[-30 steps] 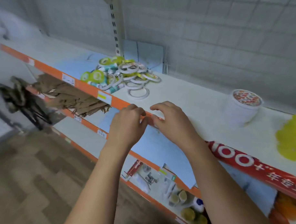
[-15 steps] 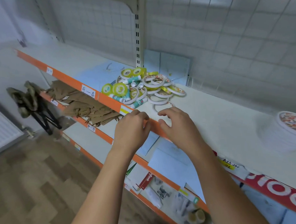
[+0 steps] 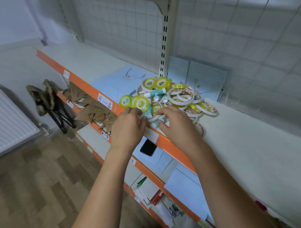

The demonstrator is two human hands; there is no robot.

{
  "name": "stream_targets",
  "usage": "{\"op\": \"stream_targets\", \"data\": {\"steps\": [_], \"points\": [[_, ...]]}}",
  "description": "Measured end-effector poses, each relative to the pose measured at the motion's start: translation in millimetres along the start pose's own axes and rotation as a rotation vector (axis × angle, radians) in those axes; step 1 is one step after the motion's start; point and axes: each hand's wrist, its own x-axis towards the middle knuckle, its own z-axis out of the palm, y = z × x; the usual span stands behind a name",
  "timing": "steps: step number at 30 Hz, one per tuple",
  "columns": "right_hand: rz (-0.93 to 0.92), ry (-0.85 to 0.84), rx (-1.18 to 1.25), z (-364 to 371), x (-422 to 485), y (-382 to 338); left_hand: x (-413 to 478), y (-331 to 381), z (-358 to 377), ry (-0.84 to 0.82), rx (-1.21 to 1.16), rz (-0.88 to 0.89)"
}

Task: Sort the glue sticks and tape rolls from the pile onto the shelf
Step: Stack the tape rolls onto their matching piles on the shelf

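Right, both hands are in at the pile [image 3: 171,99], working its near edge on the white shelf [image 3: 241,144], just behind the orange front lip [image 3: 173,152]. The left hand [image 3: 128,126] has fingers curled against a teal glue stick [image 3: 148,112] below a yellow-green tape roll [image 3: 140,102]; whether it grips anything, I cannot tell. The right hand [image 3: 177,124] arches over a small glue stick [image 3: 163,120] at the pile's front, fingers bent, thumb beside it. Pinch or mere touch, I cannot tell. White tape rolls [image 3: 180,97] heap up behind. A label [image 3: 105,103] marked 4-4 sits on the lip, off to the left.
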Motion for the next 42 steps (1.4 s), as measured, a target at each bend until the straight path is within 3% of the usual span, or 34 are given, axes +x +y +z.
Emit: {"op": "stream_targets", "data": {"steps": [4, 8, 15, 21, 31, 36, 42], "points": [[-0.003, -0.015, -0.018, 13.1, 26.0, -12.1, 28.5, -24.9, -0.2, -0.016, -0.038, -0.032], [0.058, 0.075, -0.054, 34.0, 57.1, -31.0, 56.5, -49.2, -5.7, -0.041, -0.054, -0.001], [0.29, 0.126, -0.286, 76.2, 82.8, -50.6, 100.3, -90.1, -4.1, -0.186, -0.156, 0.202], [0.365, 0.147, -0.171, 74.7, 84.0, -52.3, 115.6, -98.7, 3.9, -0.278, -0.236, 0.381], [0.348, 0.241, -0.133, 59.6, 59.6, -61.1, 124.8, -84.1, 13.7, -0.328, -0.252, 0.479], [0.4, 0.325, -0.135, 48.0, 37.2, -63.2, 121.7, -68.3, 4.3, -0.253, -0.387, 0.538], [0.575, 0.43, -0.245, 13.0, -26.9, -51.7, 79.3, -7.8, 8.7, -0.42, -0.466, 0.774]]}}
